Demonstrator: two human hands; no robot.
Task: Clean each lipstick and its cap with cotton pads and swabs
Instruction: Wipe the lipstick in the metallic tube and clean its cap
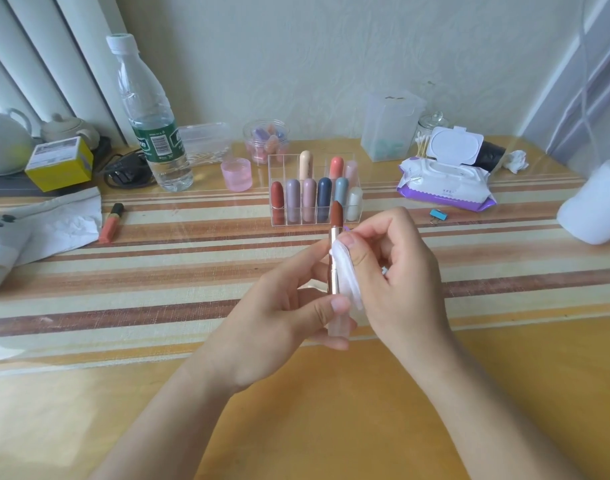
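Note:
My left hand (279, 306) grips an uncapped lipstick (337, 237) upright by its frosted white base; its gold tube and brown-red bullet stick up above my fingers. My right hand (397, 268) pinches a white cotton pad (345, 271) and presses it against the gold tube's right side. A clear acrylic organizer (279, 216) behind holds several capped lipsticks in pastel, red and navy colours. Cotton swabs (420, 143) stand in a glass jar at the back right.
A water bottle (151, 116), pink cup (236, 174), jar of small pastel items (267, 140), open wet-wipe pack (445, 181), blue binder clip (437, 214), an orange lip product (112, 221) beside tissue (67, 226), and a yellow box (59, 162) lie around the striped mat.

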